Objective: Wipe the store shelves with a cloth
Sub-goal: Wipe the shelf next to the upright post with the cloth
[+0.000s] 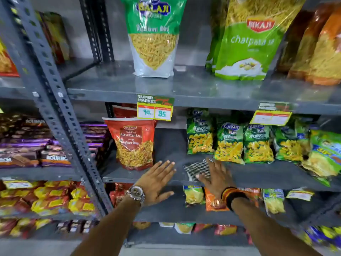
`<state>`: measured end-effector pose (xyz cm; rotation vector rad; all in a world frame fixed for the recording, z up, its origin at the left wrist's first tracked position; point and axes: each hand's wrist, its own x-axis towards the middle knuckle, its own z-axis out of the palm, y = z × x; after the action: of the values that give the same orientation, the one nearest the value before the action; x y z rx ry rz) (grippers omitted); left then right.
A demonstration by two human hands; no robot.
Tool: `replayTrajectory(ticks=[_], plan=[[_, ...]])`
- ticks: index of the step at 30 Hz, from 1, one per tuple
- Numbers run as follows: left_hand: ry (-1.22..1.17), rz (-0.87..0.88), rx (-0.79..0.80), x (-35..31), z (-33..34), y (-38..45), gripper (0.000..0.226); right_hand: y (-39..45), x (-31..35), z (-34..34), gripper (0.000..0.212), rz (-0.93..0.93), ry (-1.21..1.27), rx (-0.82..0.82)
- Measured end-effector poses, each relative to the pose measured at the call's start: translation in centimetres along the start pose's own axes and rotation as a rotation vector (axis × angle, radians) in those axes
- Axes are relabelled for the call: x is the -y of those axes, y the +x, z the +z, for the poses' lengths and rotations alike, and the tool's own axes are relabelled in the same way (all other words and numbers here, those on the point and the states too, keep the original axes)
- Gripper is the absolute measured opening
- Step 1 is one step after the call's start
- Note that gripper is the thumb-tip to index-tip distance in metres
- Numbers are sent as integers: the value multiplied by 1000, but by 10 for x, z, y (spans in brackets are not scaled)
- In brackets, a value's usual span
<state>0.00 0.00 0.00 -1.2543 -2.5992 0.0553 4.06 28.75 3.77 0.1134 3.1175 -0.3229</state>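
Observation:
A black-and-white checked cloth (196, 169) lies on the grey middle shelf (258, 175), in a bare gap between snack packs. My right hand (215, 175) presses flat on the cloth's right part, fingers spread and pointing toward the back of the shelf. My left hand (157, 180), with a watch at the wrist, hovers flat and open over the shelf's front edge, left of the cloth, holding nothing. It sits just right of a red Navratan Mix pack (133, 143).
Green Kurkure packs (228, 143) stand in a row right behind the cloth. The upper shelf (193, 89) carries big green namkeen bags, with price tags (155, 109) on its front lip. A perforated grey upright (59, 115) divides off the biscuit shelves at left. More packs fill the shelves below.

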Motion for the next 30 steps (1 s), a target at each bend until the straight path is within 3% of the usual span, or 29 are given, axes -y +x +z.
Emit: replayTrajectory(ticks=[4, 8, 14, 17, 22, 25, 30], plan=[[32, -51, 106, 20, 47, 7, 84, 34, 6, 45, 100, 32, -22, 72], [-31, -24, 132, 26, 74, 12, 82, 49, -17, 61, 82, -109, -52, 29], [-56, -35, 40, 31, 90, 21, 61, 71, -14, 62, 85, -61, 79, -4], [-35, -38, 2, 31, 95, 22, 62, 72, -3, 84, 72, -11, 4, -62], [-13, -70, 80, 26, 89, 21, 66, 65, -2, 84, 45, -104, 4, -170], [-36, -63, 126, 21, 72, 15, 70, 60, 2, 79, 41, -143, 24, -160], [-86, -96, -56, 15, 15, -21, 62, 38, 17, 51, 51, -166, 164, -78]])
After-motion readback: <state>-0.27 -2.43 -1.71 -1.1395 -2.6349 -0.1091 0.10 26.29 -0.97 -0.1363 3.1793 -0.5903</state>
